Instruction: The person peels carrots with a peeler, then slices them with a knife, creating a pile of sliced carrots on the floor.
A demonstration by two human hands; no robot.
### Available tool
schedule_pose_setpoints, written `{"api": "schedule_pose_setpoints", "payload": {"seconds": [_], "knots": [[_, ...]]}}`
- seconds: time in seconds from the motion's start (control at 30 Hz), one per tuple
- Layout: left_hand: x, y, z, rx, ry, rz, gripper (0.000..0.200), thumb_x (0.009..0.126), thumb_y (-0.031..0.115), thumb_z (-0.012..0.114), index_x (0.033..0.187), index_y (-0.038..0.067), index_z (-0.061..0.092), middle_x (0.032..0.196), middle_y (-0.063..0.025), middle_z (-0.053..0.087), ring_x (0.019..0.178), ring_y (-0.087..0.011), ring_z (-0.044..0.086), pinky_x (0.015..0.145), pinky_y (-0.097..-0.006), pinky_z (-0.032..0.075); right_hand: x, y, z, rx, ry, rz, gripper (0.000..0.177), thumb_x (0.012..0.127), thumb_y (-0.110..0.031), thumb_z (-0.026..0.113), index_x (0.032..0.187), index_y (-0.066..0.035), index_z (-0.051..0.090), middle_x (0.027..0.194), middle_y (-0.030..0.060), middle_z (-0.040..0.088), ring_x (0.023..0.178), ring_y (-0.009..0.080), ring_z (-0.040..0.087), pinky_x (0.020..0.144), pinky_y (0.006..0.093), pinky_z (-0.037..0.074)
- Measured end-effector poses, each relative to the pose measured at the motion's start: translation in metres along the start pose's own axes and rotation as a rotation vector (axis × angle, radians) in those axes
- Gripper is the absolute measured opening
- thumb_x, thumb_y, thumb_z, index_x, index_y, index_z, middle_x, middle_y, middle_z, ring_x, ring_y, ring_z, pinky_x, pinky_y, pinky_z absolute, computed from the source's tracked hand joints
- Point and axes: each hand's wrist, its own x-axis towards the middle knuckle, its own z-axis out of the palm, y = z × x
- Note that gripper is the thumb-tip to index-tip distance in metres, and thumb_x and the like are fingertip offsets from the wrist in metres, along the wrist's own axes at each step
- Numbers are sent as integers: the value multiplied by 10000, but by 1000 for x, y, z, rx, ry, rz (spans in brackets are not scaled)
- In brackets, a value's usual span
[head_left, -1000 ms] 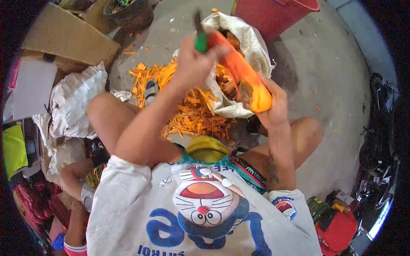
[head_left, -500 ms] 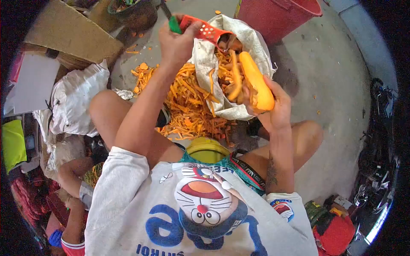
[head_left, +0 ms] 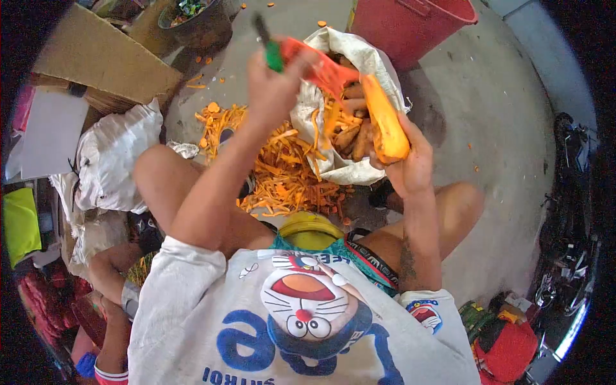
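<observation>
My left hand [head_left: 273, 86] is closed around a red peeler [head_left: 328, 74] with a green and black end, somewhat blurred by motion. The peeler's head is right at the far tip of a thick, peeled orange carrot [head_left: 384, 122]. My right hand [head_left: 414, 163] grips this carrot by its near end, tip pointing away from me. Below them a white woven sack [head_left: 350, 172] stands open, holding brownish unpeeled carrots [head_left: 350, 138]. A strip of peel hangs under the peeler. To the left of the sack lies a heap of orange peelings [head_left: 282, 154] on the floor.
A red tub [head_left: 410, 32] stands behind the sack, and a dark bucket [head_left: 196, 25] is at the far left. Cardboard [head_left: 109, 51] and a stuffed white sack [head_left: 119, 151] line the left side. A yellow container [head_left: 311, 230] is between my legs. Another person's arm [head_left: 112, 327] shows at lower left.
The peeler has moved a little right and down against the carrot's tip. The long strip of peel has dropped away from the carrot, showing more of the sack's contents.
</observation>
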Motion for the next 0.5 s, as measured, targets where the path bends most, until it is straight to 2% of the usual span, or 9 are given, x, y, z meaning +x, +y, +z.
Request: {"api": "schedule_pose_setpoints", "payload": {"seconds": [0.07,0.1,0.17,0.2,0.3,0.37,0.4,0.47,0.5], "knots": [[-30,-7,28,-79,-193,133,179,894,158,793,930,27,677,772,0,686,658,-84,612,611,-238,501,4,0,-7,-79,-84,-34,469,1054,-351,446,1375,-20,535,964,111,685,715,169,639,547,291,464],[-27,-8,28,-82,-191,130,179,894,158,793,930,27,677,772,0,686,658,-84,612,611,-238,501,3,0,-5,-82,-82,-30,469,1054,-351,446,1375,-20,535,964,111,685,715,169,639,547,291,464],[-18,-10,21,68,-126,219,173,898,139,786,947,16,675,794,-24,702,680,-100,635,641,-248,525,-5,4,4,-91,-16,-4,485,1055,-350,434,1402,-21,513,978,102,683,710,167,630,529,288,439],[-6,-7,15,-27,-52,198,148,904,119,776,944,14,679,815,-39,718,723,-107,662,678,-276,549,-5,6,3,-92,-19,4,485,1055,-350,434,1402,-21,513,978,102,683,710,167,630,529,288,439],[22,-15,-7,86,99,337,131,915,106,763,946,14,676,834,-44,727,762,-111,679,702,-296,558,-1,8,1,-29,-4,36,462,1054,-397,432,1304,-38,579,967,96,675,701,183,609,552,288,427],[12,-20,1,-101,98,182,135,916,109,764,939,12,673,838,-44,728,768,-109,678,714,-294,558,4,6,-1,-31,36,25,476,1052,-395,431,1339,-39,567,976,90,674,702,176,601,551,290,425],[-12,-7,17,-30,-11,111,136,922,119,755,952,11,678,826,-29,715,767,-103,664,718,-284,545,6,7,7,-29,40,19,476,1052,-395,431,1339,-39,567,976,90,674,702,176,601,551,290,425],[-44,6,34,33,-238,183,151,916,132,759,977,13,688,813,-13,698,743,-87,640,696,-271,527,11,11,28,-111,288,-161,488,1048,-389,444,1377,-44,547,978,83,669,709,168,596,556,287,423],[-41,3,33,29,-232,177,151,916,132,759,977,13,688,813,-13,698,743,-87,640,696,-271,527,9,11,23,-117,290,-154,488,1048,-389,444,1377,-44,547,978,83,669,709,168,596,556,287,423]]}}
